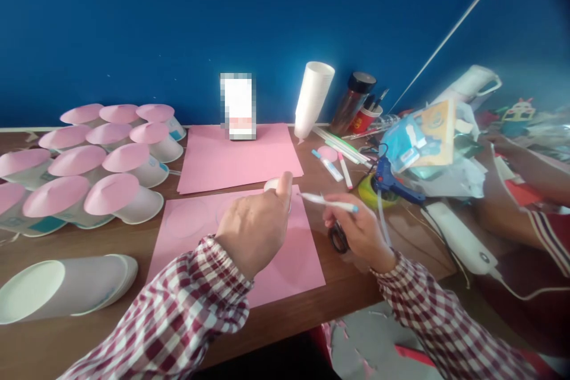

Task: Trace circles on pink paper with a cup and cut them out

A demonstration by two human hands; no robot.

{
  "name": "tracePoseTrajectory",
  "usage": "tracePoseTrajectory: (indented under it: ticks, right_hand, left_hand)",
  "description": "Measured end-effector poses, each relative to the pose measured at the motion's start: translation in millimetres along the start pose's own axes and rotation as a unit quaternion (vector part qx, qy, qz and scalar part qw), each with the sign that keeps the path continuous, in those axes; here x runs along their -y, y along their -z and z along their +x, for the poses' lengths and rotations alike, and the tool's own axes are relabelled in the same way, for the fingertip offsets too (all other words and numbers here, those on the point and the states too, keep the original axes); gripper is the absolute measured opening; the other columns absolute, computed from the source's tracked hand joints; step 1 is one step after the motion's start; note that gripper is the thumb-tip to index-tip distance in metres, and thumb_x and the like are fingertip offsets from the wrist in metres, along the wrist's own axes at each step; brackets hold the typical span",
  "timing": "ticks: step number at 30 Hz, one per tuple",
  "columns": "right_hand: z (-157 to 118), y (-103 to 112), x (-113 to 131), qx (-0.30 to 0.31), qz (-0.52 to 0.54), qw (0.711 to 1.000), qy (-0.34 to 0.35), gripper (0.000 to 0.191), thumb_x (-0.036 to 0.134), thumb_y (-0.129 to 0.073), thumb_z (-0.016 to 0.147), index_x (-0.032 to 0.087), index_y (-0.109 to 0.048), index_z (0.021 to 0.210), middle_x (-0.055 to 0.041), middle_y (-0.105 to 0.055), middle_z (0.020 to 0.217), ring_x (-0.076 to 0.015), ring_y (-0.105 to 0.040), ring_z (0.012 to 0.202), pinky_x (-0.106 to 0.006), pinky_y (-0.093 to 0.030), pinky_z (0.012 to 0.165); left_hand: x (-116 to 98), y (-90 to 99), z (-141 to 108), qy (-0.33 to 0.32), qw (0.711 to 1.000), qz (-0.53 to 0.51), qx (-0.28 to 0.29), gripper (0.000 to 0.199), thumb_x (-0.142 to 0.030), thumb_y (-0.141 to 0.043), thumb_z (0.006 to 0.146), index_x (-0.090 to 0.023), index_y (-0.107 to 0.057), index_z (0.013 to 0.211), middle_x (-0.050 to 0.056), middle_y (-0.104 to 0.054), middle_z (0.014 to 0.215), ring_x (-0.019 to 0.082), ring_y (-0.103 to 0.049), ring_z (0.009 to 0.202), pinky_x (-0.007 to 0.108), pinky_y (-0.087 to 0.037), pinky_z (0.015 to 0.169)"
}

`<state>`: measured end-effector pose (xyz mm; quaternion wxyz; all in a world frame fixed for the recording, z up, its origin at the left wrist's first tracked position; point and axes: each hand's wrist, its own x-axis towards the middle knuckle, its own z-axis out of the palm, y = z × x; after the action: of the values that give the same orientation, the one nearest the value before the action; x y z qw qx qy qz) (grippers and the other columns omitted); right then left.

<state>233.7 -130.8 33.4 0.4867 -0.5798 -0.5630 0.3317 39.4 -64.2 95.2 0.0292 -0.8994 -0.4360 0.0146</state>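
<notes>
White cup (272,185) sits on the near pink sheet (285,261), your left hand (253,231) gripping it; right hand (358,231) holds pen (329,202) plus scissors (339,238); looks like tracing step; next needs pen tip at cup rim, cup steady on bench (66,237).

Wooden table (111,237) under pink paper sheets (240,157), cups (89,172)

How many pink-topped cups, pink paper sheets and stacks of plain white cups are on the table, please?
Pink-topped cups: 12, counting one cut by the left edge
Pink paper sheets: 2
Stacks of plain white cups: 2, one upright, one lying at front left
Total: 16
</notes>
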Motion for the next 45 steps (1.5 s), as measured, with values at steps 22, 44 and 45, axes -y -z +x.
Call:
tracePoseTrajectory:
  ticks: [22, 44, 45]
  right_hand:
    - [34, -70, 26, -0.05, -0.208, 0.967, 0.136, 0.052, 0.04, -0.067, 0.076, 0.021, -0.043, 0.118, -0.0106, -0.056, 0.119, -0.0252, -0.055, 0.109, -0.041, -0.045, 0.092]
    - [32, -44, 40, -0.161, -0.187, 0.945, 0.216, 0.045, 0.038, -0.065, 0.079, 0.019, -0.046, 0.116, -0.0157, -0.053, 0.123, -0.0302, -0.051, 0.118, -0.052, -0.044, 0.095]
    - [31, -46, 42, -0.155, -0.186, 0.946, 0.216, 0.045, 0.038, -0.065, 0.079, 0.019, -0.047, 0.115, -0.0155, -0.054, 0.122, -0.0301, -0.051, 0.117, -0.053, -0.044, 0.095]
  left_hand:
    - [49, -86.6, -134, 0.049, 0.976, -0.164, -0.133, 0.029, -0.021, -0.045, 0.087, -0.015, -0.055, 0.113, 0.011, -0.061, 0.115, 0.024, -0.056, 0.104, 0.041, -0.048, 0.089]
    - [10, -94.6, -127, 0.146, 0.981, -0.089, -0.088, 0.054, -0.042, -0.048, 0.084, -0.013, -0.049, 0.129, 0.014, -0.049, 0.135, 0.031, -0.043, 0.124, 0.047, -0.038, 0.099]
    - [11, -92.8, -127, 0.148, 0.981, -0.089, -0.083, 0.054, -0.042, -0.048, 0.084, -0.013, -0.049, 0.129, 0.015, -0.049, 0.135, 0.031, -0.044, 0.123, 0.047, -0.039, 0.099]
